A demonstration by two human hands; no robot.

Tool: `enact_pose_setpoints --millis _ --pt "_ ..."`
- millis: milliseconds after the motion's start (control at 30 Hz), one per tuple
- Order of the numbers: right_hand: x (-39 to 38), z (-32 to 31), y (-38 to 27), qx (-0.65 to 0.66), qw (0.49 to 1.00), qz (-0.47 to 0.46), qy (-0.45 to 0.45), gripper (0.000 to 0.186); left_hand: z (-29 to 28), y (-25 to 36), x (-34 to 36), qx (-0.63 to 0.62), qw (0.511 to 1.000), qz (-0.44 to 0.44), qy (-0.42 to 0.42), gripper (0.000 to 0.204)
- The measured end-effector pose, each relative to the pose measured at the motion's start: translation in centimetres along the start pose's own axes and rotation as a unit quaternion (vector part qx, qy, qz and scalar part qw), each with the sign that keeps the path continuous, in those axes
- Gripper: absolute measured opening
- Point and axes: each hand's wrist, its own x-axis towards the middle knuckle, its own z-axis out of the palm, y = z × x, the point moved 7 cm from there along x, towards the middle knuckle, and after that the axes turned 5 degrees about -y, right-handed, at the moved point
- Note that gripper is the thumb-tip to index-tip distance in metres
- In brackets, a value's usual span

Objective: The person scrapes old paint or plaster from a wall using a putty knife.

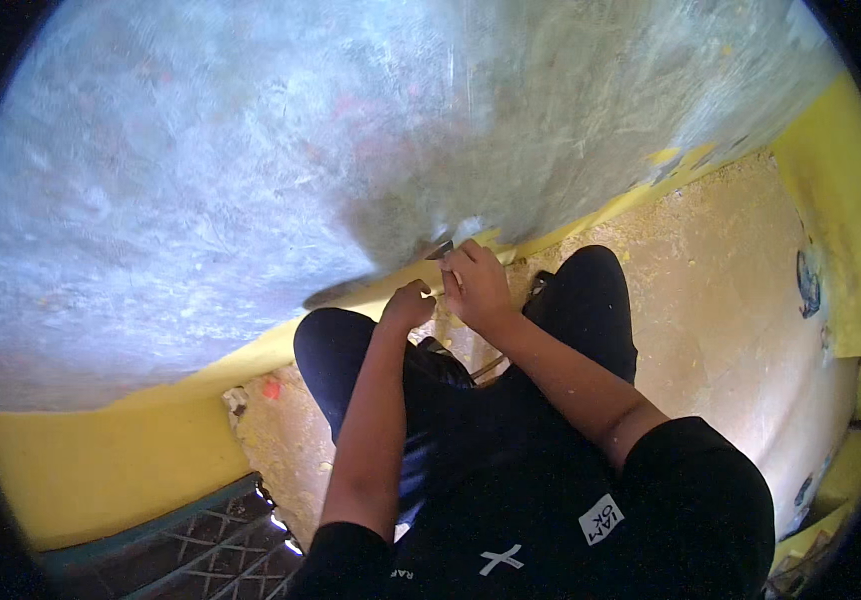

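Observation:
My right hand (478,285) is closed at the foot of a grey-blue, streaky wall (201,190). At its fingertips a small dark flat blade (439,250) rests at or very near the wall surface; its handle is hidden. Just left of it and a little lower, my left hand (410,306) has its fingers curled inward, and whatever they may hold is hidden. The two hands are close together but apart. Beside the blade, along the wall's lower edge, runs a yellow band (291,345).
My bent knees (596,285) flank the hands. Worn tan floor (711,270) stretches right to a yellow wall (841,180). A dark lattice gate (201,545) stands at lower left, near a small red spot (271,387) on the floor.

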Motion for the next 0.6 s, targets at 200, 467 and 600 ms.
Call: enact_pose_setpoints --millis 200,467,600 --pt "-4.9 1.9 8.7 -0.060 0.993 0.040 -0.095 0.015 -1.3 11.0 -3.1 -0.470 0.838 -0.206 -0.183 0.042" --pt "-4.6 0.1 2.9 0.170 0.981 0.061 -0.071 0.015 0.9 9.4 -2.7 -0.793 0.561 -0.227 -0.073 0.043" --pt "-5.4 1.7 3.9 0.193 0.973 0.121 -0.048 0.019 3.4 6.9 -1.8 -0.800 0.574 -0.174 -0.018 0.024"
